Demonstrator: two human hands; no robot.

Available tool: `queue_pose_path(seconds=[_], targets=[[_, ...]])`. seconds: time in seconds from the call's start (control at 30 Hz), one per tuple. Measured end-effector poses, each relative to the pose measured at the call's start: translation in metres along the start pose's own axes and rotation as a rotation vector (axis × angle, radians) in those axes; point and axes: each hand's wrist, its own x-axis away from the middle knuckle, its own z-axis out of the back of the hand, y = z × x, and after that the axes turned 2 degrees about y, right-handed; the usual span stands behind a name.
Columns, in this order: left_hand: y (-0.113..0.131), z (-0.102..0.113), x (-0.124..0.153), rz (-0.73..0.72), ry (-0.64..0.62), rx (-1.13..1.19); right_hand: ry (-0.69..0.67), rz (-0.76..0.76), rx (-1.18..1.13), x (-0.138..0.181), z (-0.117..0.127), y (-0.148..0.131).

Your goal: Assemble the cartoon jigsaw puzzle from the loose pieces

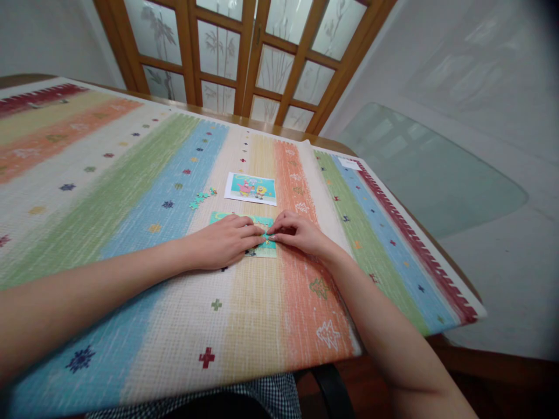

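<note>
In the head view, my left hand (227, 240) stretches over the puzzle (268, 251), between the near and far edges of the table (183, 337). My right hand (299, 231) bunches its fingertips there; whether either pinches a piece, I cannot tell. I seem to be aligning pieces, which calls for steady fingertips.

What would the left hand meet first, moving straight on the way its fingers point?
Probably the right hand, whose fingertips lie just ahead of the left hand at the puzzle; whether the hands touch is unclear.

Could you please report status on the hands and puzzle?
Left hand over puzzle, hiding part. Right hand at puzzle's right side. Loose pieces beyond left hand.
</note>
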Motion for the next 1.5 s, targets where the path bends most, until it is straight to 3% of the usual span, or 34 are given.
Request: queue_pose_path(seconds=[0.27, 0.43, 0.53, 0.63, 0.77, 0.97, 1.13, 1.5], targets=[[0.002, -0.004, 0.004, 0.009, 0.039, -0.002, 0.006, -0.039, 0.039, -0.001, -0.002, -0.002], [0.002, 0.002, 0.005, 0.077, 0.150, 0.030, 0.000, -0.068, 0.049, -0.001, -0.002, -0.007], [-0.017, 0.015, 0.011, 0.207, 0.247, 0.081, -0.019, -0.081, 0.058, -0.002, 0.000, -0.009], [-0.053, 0.027, 0.027, 0.418, 0.303, 0.086, -0.028, -0.084, 0.057, -0.002, 0.001, -0.010], [-0.097, 0.021, 0.054, 0.641, 0.325, 0.056, -0.032, -0.077, 0.048, -0.003, 0.001, -0.009], [-0.109, 0.003, 0.054, 0.773, 0.326, 0.012, -0.028, -0.083, 0.045, -0.002, 0.001, -0.009], [-0.105, 0.003, 0.047, 0.777, 0.270, -0.064, -0.022, -0.060, 0.047, -0.003, -0.001, -0.006], [-0.109, -0.001, 0.050, 0.739, 0.307, -0.028, -0.029, -0.069, 0.085, -0.005, -0.002, -0.007]])
